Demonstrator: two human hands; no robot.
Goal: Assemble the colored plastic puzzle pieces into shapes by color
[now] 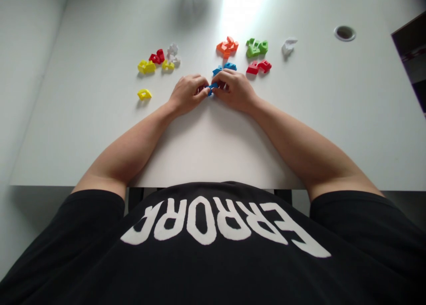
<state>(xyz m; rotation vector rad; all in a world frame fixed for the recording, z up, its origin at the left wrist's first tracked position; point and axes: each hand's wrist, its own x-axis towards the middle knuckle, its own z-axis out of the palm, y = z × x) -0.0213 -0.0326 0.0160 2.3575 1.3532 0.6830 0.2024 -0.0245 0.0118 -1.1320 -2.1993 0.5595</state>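
My left hand and my right hand meet at the middle of the white table. Both are closed in a pinch on a small blue plastic puzzle piece held between them. A hint of red shows under my left fingers, too hidden to name. Just beyond my right hand lies another blue piece. Most of the held piece is covered by my fingers.
Loose pieces lie in a row behind my hands: yellow, red, white and yellow at the left; orange, green, red, white at the right. A single yellow piece sits nearer. A cable hole is far right.
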